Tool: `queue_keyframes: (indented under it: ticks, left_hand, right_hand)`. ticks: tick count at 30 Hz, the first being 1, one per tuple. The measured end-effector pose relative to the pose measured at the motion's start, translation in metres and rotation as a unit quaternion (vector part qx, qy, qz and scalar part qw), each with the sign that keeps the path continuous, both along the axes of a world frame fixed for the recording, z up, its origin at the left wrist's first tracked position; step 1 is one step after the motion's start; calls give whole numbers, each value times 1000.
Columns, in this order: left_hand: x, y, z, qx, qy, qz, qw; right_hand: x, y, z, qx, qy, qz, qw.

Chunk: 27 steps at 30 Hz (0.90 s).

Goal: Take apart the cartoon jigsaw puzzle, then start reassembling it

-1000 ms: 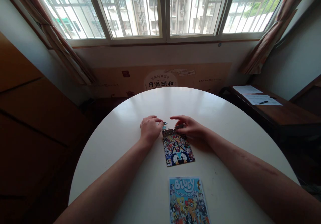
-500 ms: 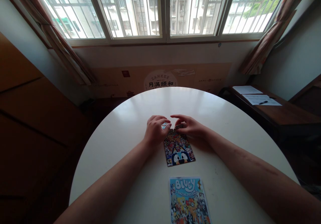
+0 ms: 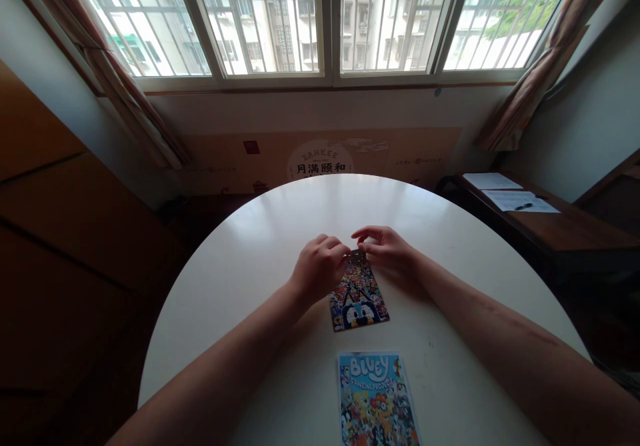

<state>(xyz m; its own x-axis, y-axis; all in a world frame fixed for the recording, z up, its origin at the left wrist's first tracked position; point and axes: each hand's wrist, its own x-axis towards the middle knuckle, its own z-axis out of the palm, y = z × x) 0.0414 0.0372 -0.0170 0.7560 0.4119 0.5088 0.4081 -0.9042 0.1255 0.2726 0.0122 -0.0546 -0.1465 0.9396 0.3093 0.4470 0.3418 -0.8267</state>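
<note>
Handling the puzzle (image 3: 357,294) at its far edge, flat on the table (image 3: 225,286).
In the head view, our left hand (image 3: 320,267) bends over the far left corner and our right hand (image 3: 390,246) curves at the far right; we cannot tell whether either grips anything. We judge it light, thin and stiff, yet weak at its joints, so best held by the outer edges.
</note>
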Motion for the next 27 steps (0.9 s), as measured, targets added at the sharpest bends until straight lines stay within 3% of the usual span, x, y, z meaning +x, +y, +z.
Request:
queue_keyframes:
  ticks: [6,13,20,27]
  left_hand:
    - [10,-29,3,33,95,-73,992]
    - [16,-46,-8,12,88,-79,993]
    - [16,-46,-13,16,132,-54,990]
    - [17,-47,-12,11,156,-43,987]
  right_hand:
    - [-6,-2,4,25,-48,-55,997]
    - [-7,2,1,32,-75,-49,995]
    - [-9,2,3,50,-95,-3,994]
    - [-9,3,2,65,-100,-5,993]
